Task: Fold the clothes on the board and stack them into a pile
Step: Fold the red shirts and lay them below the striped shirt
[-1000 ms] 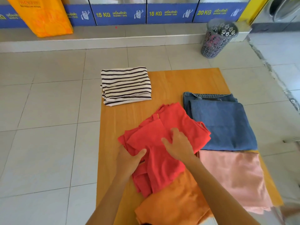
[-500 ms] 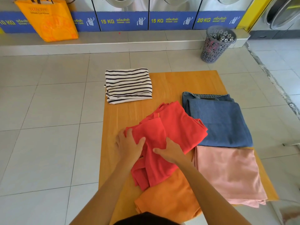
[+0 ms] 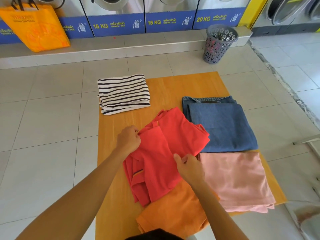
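A rumpled red shirt (image 3: pixel 166 149) lies in the middle of the orange wooden board (image 3: pixel 181 85). My left hand (image 3: pixel 128 139) pinches its left edge. My right hand (image 3: pixel 189 168) grips its right edge near the pink cloth. A folded black-and-white striped shirt (image 3: pixel 123 93) sits at the board's far left corner. Folded blue denim (image 3: pixel 220 125) lies at the right, a flat pink garment (image 3: pixel 237 179) below it, and an orange garment (image 3: pixel 174 213) at the near edge, partly under the red shirt.
The board rests on a pale tiled floor (image 3: pixel 45 129). A grey perforated basket (image 3: pixel 219 43) stands beyond the board's far right corner. An orange bag (image 3: pixel 37 28) leans on the step before a row of washing machines (image 3: pixel 119 16).
Both hands have moved apart to the red shirt's left and right edges and gripped them. The shirt is spread wider and flatter than before.
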`<state>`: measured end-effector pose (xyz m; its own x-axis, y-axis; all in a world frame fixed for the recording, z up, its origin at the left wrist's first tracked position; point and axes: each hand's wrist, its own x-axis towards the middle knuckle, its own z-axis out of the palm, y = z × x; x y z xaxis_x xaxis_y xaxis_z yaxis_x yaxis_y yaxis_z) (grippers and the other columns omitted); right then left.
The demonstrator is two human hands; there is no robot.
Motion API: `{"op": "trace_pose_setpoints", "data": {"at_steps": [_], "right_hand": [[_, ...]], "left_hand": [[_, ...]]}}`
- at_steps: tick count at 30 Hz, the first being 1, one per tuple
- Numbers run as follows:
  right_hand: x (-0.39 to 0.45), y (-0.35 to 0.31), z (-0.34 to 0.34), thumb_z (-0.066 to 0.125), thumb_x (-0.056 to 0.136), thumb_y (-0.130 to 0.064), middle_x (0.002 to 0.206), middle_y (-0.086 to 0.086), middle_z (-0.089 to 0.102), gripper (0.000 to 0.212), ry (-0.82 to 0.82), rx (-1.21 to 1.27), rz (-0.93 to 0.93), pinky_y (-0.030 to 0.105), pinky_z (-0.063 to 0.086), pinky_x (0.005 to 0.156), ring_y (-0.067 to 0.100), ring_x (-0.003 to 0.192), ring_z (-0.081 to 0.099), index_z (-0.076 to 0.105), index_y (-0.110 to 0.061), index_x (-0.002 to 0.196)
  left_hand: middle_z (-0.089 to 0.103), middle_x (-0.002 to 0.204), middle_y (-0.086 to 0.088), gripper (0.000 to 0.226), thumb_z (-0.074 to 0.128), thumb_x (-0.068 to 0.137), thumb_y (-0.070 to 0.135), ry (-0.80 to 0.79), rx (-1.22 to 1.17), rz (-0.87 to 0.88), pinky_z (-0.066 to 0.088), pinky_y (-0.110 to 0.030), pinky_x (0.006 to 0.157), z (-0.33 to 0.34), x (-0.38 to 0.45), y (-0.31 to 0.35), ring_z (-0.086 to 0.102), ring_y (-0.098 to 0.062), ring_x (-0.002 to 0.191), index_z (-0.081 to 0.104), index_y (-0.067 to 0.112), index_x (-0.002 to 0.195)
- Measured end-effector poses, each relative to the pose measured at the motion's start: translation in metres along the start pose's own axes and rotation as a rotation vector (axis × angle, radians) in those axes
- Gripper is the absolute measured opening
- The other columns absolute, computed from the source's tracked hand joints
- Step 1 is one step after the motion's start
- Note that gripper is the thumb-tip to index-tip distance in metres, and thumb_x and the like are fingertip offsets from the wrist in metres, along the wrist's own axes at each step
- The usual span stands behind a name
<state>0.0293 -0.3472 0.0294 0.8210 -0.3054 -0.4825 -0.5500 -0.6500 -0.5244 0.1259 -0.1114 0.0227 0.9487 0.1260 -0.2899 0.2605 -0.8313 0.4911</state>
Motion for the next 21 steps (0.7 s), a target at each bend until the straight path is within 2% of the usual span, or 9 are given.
{"op": "trace_pose_setpoints", "data": {"at_steps": [4,7,9,11,14,17,21], "right_hand": [[0.009,0.002,-0.011,0.07,0.088,-0.044,0.108,0.014,0.06,0.049,0.239,0.303,0.091,0.037,0.042,0.078,0.035,0.102,0.06,0.05,-0.005,0.108],[0.023,-0.001,-0.011,0.076,0.087,-0.032,0.113,0.017,0.061,0.056,0.226,0.49,0.182,0.032,0.04,0.079,0.035,0.105,0.062,0.046,0.001,0.12],[0.032,-0.004,-0.011,0.077,0.085,-0.034,0.11,0.014,0.062,0.059,0.218,0.546,0.235,0.035,0.044,0.08,0.035,0.104,0.064,0.046,0.002,0.12],[0.037,-0.006,-0.014,0.08,0.082,-0.035,0.097,0.006,0.059,0.059,0.24,0.586,0.267,0.036,0.046,0.079,0.034,0.098,0.064,0.046,0.001,0.115],[0.035,-0.01,-0.016,0.081,0.082,-0.03,0.083,-0.009,0.051,0.055,0.288,0.636,0.278,0.031,0.04,0.075,0.024,0.084,0.058,0.044,-0.003,0.112],[0.029,-0.02,-0.015,0.079,0.083,-0.029,0.084,-0.013,0.052,0.054,0.317,0.641,0.244,0.029,0.038,0.074,0.021,0.082,0.055,0.041,-0.008,0.114],[0.029,-0.029,-0.017,0.081,0.08,-0.039,0.094,-0.002,0.058,0.058,0.249,0.551,0.207,0.035,0.044,0.077,0.025,0.088,0.058,0.041,-0.012,0.113]], "left_hand": [[0.068,0.116,-0.007,0.031,0.048,0.093,0.015,-0.018,-0.115,0.058,0.052,-0.044,0.093,0.01,0.021,0.032,0.063,-0.026,0.109,0.067,0.01,0.117],[0.068,0.112,-0.01,0.031,0.048,0.097,0.023,-0.054,-0.155,0.054,0.053,-0.041,0.085,0.015,0.039,0.057,0.064,-0.027,0.105,0.064,0.006,0.117],[0.067,0.112,-0.008,0.036,0.049,0.098,0.033,-0.123,-0.155,0.021,0.052,-0.037,0.082,0.02,0.052,0.069,0.064,-0.025,0.104,0.06,0.008,0.122],[0.065,0.112,-0.007,0.045,0.053,0.093,0.046,-0.164,-0.13,0.0,0.052,-0.038,0.084,0.027,0.066,0.077,0.063,-0.025,0.103,0.06,0.011,0.12],[0.058,0.13,-0.007,0.08,0.057,0.077,0.07,-0.229,-0.104,-0.057,0.05,-0.044,0.097,0.039,0.082,0.081,0.058,-0.028,0.118,0.052,0.016,0.135],[0.051,0.142,-0.007,0.103,0.062,0.068,0.077,-0.271,-0.093,-0.097,0.048,-0.047,0.102,0.049,0.08,0.082,0.054,-0.029,0.126,0.038,0.017,0.147],[0.053,0.138,-0.013,0.096,0.065,0.073,0.072,-0.15,-0.021,-0.03,0.047,-0.049,0.101,0.065,0.062,0.074,0.054,-0.034,0.124,0.039,0.014,0.145]]}}
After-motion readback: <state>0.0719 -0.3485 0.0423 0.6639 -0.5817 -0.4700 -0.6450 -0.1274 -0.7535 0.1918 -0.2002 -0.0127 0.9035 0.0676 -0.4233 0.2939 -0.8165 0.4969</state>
